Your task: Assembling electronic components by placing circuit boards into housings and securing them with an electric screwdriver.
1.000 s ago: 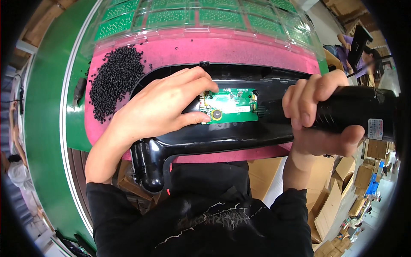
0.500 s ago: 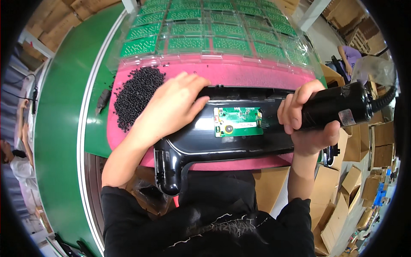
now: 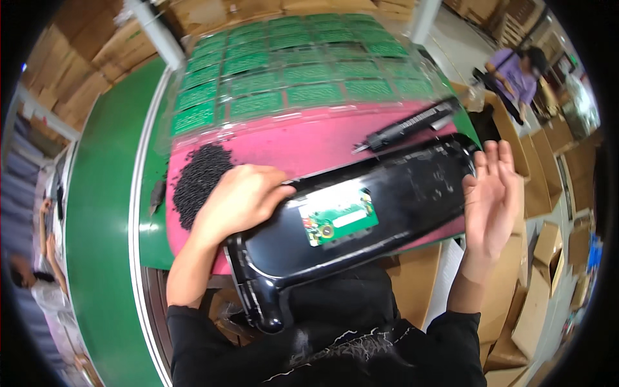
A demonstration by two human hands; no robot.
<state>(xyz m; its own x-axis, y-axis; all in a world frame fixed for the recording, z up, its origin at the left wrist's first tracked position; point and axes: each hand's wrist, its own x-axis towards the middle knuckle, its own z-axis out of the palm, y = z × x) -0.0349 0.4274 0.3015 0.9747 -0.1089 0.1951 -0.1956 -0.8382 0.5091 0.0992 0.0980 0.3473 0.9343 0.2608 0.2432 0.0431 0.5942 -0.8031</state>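
Observation:
A long black plastic housing (image 3: 412, 206) lies tilted across the front of the pink mat, its right end farther away than its left. On its glossy face sits a small green circuit board (image 3: 342, 213). My left hand (image 3: 245, 198) has its fingers curled over the far left edge of the housing. Fingers stretched and palm showing, my right hand (image 3: 493, 197) holds nothing; it is beside the housing's right end, and whether it touches is unclear. Beyond the housing, a black electric screwdriver (image 3: 409, 127) rests on the mat with its tip toward the left.
Black screws or similar small parts (image 3: 201, 180) are heaped left on the pink mat (image 3: 290, 151). Clear trays of green circuit boards (image 3: 284, 71) fill the back. A small dark tool (image 3: 157, 195) lies on the green table. Cardboard boxes (image 3: 509, 290) stand right; other people sit both sides.
My right hand has let go of the screwdriver, which now lies on the mat, and has opened. The housing with its board now appears tilted and lower in view; my left hand stays at its left end.

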